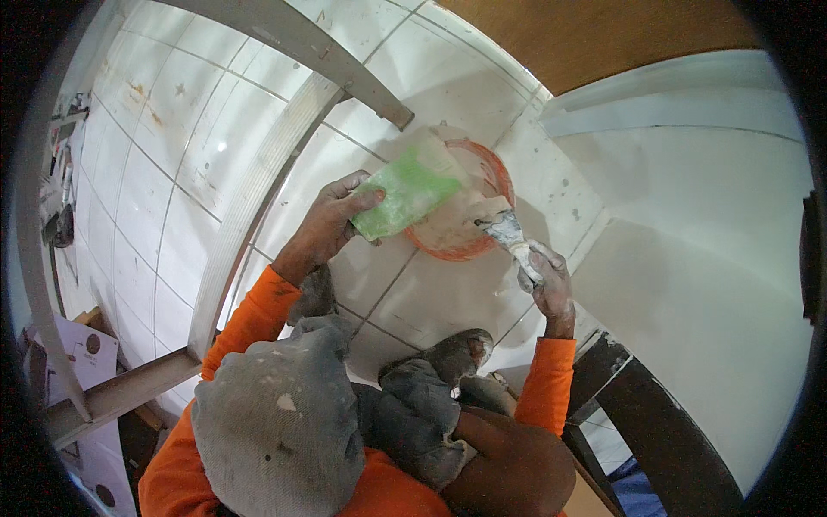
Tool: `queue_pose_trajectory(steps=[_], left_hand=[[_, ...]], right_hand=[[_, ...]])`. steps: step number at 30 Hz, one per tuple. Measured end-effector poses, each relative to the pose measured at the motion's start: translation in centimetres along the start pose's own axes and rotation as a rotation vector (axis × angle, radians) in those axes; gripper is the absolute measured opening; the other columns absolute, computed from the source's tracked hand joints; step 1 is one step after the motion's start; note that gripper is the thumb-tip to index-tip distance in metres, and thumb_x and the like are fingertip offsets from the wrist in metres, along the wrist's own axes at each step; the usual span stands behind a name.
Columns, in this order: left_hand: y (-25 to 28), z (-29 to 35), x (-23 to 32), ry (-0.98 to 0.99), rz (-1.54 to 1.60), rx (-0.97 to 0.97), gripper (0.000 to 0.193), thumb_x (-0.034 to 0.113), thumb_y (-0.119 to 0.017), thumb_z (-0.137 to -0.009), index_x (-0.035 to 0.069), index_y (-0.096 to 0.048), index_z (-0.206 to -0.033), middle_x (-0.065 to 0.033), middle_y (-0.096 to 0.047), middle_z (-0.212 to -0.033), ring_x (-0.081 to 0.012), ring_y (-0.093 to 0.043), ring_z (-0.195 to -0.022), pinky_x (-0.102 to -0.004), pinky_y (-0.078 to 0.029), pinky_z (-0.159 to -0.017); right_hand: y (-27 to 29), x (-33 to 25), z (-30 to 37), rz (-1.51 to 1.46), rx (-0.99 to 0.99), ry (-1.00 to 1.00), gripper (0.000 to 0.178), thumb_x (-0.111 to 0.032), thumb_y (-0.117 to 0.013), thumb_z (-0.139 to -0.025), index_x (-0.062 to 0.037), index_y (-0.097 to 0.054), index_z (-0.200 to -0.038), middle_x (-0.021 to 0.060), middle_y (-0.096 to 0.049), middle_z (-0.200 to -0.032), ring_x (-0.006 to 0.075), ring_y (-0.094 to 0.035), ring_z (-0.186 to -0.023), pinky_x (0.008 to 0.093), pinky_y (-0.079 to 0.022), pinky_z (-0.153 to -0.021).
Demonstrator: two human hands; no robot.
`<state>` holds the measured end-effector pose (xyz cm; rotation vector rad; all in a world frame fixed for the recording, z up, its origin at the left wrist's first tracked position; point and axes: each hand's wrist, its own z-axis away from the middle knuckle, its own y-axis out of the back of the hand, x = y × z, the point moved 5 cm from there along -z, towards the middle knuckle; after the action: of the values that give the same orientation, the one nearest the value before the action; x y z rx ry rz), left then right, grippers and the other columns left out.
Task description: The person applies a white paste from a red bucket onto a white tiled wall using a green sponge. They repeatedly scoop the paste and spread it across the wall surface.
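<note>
My left hand [332, 215] is closed on the near-left end of a flat green rectangular thing [405, 191], smeared with white. Its exact kind is not clear. The far end blurs to white over an orange-rimmed bucket [461, 252], which holds a pale whitish material [469, 177]. Held in my right hand [551, 280] is a putty knife [504, 228], its blade pointing up and left over the bucket's right side. Whitish paste clings to the blade. Both hands are dusted with white.
The bucket stands on white, stained floor tiles [388, 302]. Ladder-like metal rails [258, 189] rise on the left. At the right is a smooth white surface [689, 250], with a brown panel [603, 39] above. A dark frame [663, 422] is at lower right, near my bent knee [517, 457].
</note>
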<state>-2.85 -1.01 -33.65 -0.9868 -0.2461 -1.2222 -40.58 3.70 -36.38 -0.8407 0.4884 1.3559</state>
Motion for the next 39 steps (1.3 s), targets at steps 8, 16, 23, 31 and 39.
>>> queue_pose_trajectory(steps=[8,16,23,31,39], left_hand=[[-2.7,0.6,0.1,-0.001,-0.122,-0.026,0.036,0.023,-0.069,-0.093,0.002,-0.06,-0.121,-0.0045,-0.069,-0.092,-0.0106,-0.068,-0.068,-0.0241,-0.057,-0.049],[-4.7,0.9,0.7,-0.008,-0.074,-0.141,0.032,0.017,-0.069,-0.093,0.0,-0.06,-0.119,-0.0075,-0.069,-0.095,-0.0118,-0.071,-0.07,-0.0246,-0.062,-0.051],[-5.5,1.5,0.9,-0.052,-0.068,-0.122,0.034,0.024,-0.074,-0.09,0.004,-0.062,-0.114,-0.0038,-0.068,-0.09,-0.0118,-0.068,-0.069,-0.0257,-0.058,-0.055],[-4.0,2.0,0.5,-0.119,-0.078,-0.146,0.03,0.015,-0.072,-0.092,0.003,-0.062,-0.118,-0.0045,-0.067,-0.105,-0.0132,-0.067,-0.091,-0.0298,-0.057,-0.081],[-3.5,2.1,1.1,-0.077,-0.181,-0.052,0.031,0.019,-0.073,-0.09,0.003,-0.063,-0.114,-0.0039,-0.067,-0.096,-0.0118,-0.065,-0.083,-0.0275,-0.055,-0.07]], right_hand=[[-2.5,-0.9,1.0,-0.195,-0.085,0.249,0.04,-0.015,-0.067,-0.095,0.004,-0.063,-0.13,0.0077,-0.069,-0.1,0.0116,-0.056,-0.072,0.0278,-0.045,-0.062],[-4.3,-1.2,1.0,-0.111,-0.153,0.376,0.036,-0.002,-0.072,-0.087,0.0024,-0.068,-0.122,0.0025,-0.062,-0.101,0.0118,-0.058,-0.087,0.0273,-0.048,-0.079],[-4.9,-2.0,1.6,0.149,-0.074,0.486,0.031,-0.001,-0.072,-0.083,0.0022,-0.07,-0.114,0.0028,-0.063,-0.103,0.0112,-0.055,-0.086,0.0252,-0.044,-0.075],[-4.0,-3.2,2.2,0.261,0.083,0.429,0.035,0.001,-0.074,-0.083,-0.0002,-0.072,-0.118,0.0051,-0.066,-0.107,0.0153,-0.061,-0.097,0.0267,-0.048,-0.087],[-4.2,-5.0,3.9,0.196,0.082,0.504,0.036,-0.002,-0.073,-0.082,0.0011,-0.071,-0.118,0.0044,-0.066,-0.108,0.0112,-0.061,-0.094,0.0255,-0.049,-0.082]])
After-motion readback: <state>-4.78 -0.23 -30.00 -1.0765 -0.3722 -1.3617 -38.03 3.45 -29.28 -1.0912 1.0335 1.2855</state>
